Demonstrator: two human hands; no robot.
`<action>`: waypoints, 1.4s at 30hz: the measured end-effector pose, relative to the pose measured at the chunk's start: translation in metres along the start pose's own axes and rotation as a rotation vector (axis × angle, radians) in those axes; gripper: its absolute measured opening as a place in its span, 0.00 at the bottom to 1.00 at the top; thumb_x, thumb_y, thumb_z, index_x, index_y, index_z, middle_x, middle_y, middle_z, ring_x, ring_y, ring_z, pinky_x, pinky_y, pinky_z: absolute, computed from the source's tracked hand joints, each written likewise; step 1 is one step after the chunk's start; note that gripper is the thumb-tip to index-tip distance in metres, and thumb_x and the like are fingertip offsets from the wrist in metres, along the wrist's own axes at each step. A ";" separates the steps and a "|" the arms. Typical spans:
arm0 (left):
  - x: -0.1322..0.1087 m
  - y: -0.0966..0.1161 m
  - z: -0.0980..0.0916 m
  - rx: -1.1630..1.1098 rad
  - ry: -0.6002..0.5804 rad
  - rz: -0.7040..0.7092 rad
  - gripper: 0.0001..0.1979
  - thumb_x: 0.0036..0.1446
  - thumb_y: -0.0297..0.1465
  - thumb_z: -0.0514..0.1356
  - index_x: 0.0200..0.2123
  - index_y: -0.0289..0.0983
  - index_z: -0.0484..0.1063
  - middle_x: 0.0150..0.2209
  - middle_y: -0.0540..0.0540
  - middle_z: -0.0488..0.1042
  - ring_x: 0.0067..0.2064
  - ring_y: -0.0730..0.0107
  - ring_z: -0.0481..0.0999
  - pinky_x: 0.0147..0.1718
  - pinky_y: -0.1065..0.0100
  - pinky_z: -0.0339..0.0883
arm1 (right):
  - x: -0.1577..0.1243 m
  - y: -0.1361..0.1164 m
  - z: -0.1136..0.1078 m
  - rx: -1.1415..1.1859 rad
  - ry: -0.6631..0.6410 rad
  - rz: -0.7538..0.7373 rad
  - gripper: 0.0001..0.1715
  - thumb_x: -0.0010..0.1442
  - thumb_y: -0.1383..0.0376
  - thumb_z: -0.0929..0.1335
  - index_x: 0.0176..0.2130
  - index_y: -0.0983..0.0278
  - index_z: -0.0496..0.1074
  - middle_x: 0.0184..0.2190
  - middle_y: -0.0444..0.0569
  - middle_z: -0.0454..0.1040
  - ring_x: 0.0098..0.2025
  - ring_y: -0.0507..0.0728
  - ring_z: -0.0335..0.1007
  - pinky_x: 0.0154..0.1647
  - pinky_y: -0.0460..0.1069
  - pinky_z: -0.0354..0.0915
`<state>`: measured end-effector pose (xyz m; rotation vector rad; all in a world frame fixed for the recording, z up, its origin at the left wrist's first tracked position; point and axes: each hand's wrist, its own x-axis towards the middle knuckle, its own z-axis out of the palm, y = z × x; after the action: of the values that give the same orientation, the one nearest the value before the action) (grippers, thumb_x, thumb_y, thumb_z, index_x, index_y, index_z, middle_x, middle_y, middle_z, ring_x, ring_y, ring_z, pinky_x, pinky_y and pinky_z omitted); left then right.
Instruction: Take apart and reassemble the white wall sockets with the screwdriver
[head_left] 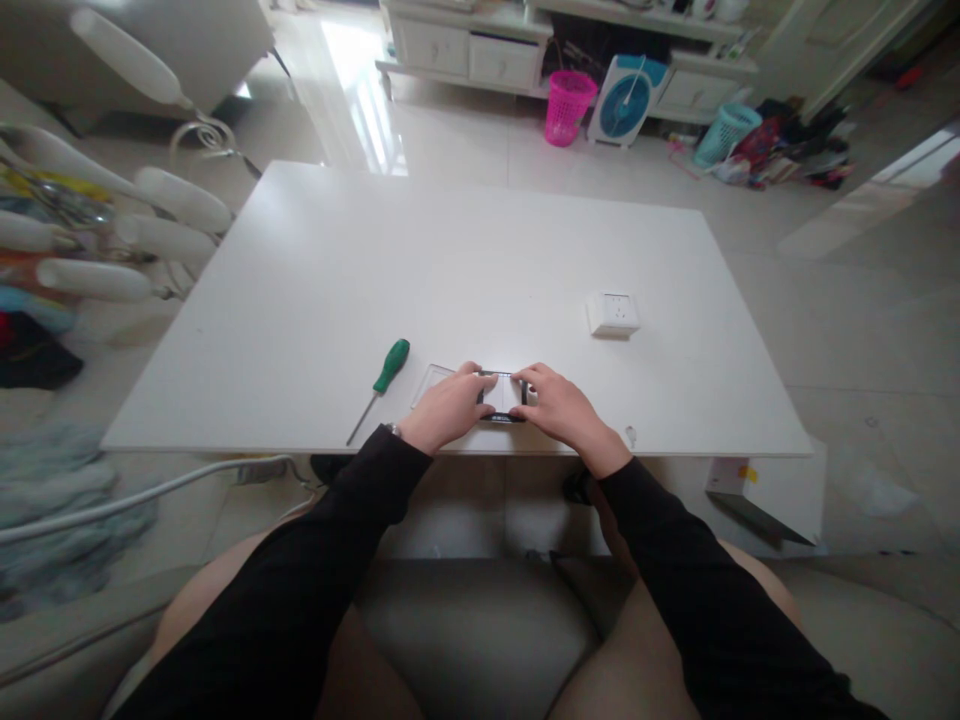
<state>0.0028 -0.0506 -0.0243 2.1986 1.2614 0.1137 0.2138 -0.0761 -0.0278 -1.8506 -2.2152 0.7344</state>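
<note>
Between my two hands, at the front edge of the white table [450, 260], is a wall switch [502, 393] with two white rockers and a dark frame. My left hand [444, 405] grips its left side, thumb and fingers at the edge. On the right side my right hand [559, 402] holds it the same way. A clear or pale rectangular frame [430, 380] lies partly under my left hand. Left of that rests a screwdriver [391, 364] with a green handle, its tip toward the front edge. A small shiny item [631, 436], too small to name, lies right of my right hand.
A white wall socket on a box [615, 314] stands on the table's right half. Chair parts with white padded bars [180, 200] are at the left. A grey cable [150, 503] runs below the table's left front. Beyond the table are a pink basket [568, 108] and a blue fan [624, 103].
</note>
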 end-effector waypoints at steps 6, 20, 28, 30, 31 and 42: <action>0.002 -0.002 0.003 -0.038 0.026 0.004 0.20 0.61 0.31 0.66 0.57 0.39 0.75 0.58 0.38 0.72 0.54 0.52 0.79 0.57 0.56 0.70 | -0.002 -0.006 -0.001 -0.043 -0.009 0.038 0.25 0.58 0.62 0.78 0.54 0.58 0.73 0.53 0.50 0.74 0.45 0.59 0.77 0.45 0.52 0.69; 0.003 0.001 0.006 -0.018 0.062 -0.057 0.33 0.58 0.30 0.69 0.64 0.35 0.63 0.58 0.36 0.73 0.51 0.54 0.80 0.53 0.57 0.72 | -0.002 -0.009 -0.001 -0.097 -0.028 0.052 0.28 0.59 0.60 0.77 0.56 0.58 0.70 0.54 0.49 0.73 0.45 0.59 0.76 0.42 0.51 0.66; 0.001 0.005 0.003 0.006 0.058 -0.049 0.23 0.58 0.30 0.69 0.56 0.38 0.69 0.51 0.40 0.75 0.47 0.57 0.80 0.48 0.60 0.72 | -0.002 -0.010 -0.001 -0.127 -0.020 0.072 0.31 0.59 0.59 0.77 0.57 0.57 0.68 0.55 0.50 0.74 0.47 0.61 0.76 0.40 0.51 0.65; 0.001 0.004 0.003 0.003 0.066 -0.033 0.22 0.58 0.30 0.69 0.55 0.39 0.71 0.50 0.42 0.76 0.46 0.58 0.80 0.48 0.60 0.71 | -0.003 -0.011 -0.001 -0.128 -0.021 0.075 0.30 0.59 0.59 0.77 0.57 0.57 0.67 0.54 0.50 0.74 0.45 0.60 0.76 0.39 0.51 0.65; 0.001 0.004 0.003 0.003 0.070 -0.025 0.22 0.58 0.30 0.69 0.55 0.39 0.71 0.50 0.42 0.76 0.45 0.59 0.80 0.48 0.60 0.71 | -0.003 -0.011 -0.001 -0.126 -0.020 0.075 0.29 0.59 0.59 0.77 0.56 0.57 0.67 0.54 0.50 0.74 0.44 0.59 0.76 0.39 0.51 0.65; 0.001 0.003 0.001 0.033 0.070 0.023 0.18 0.59 0.30 0.68 0.52 0.38 0.74 0.51 0.42 0.78 0.48 0.57 0.79 0.51 0.60 0.71 | -0.001 -0.011 -0.003 -0.073 -0.031 0.062 0.20 0.58 0.62 0.78 0.48 0.60 0.72 0.50 0.50 0.74 0.44 0.57 0.77 0.43 0.50 0.67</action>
<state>0.0062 -0.0518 -0.0237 2.2553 1.2850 0.1810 0.2057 -0.0771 -0.0199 -1.9627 -2.2418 0.7066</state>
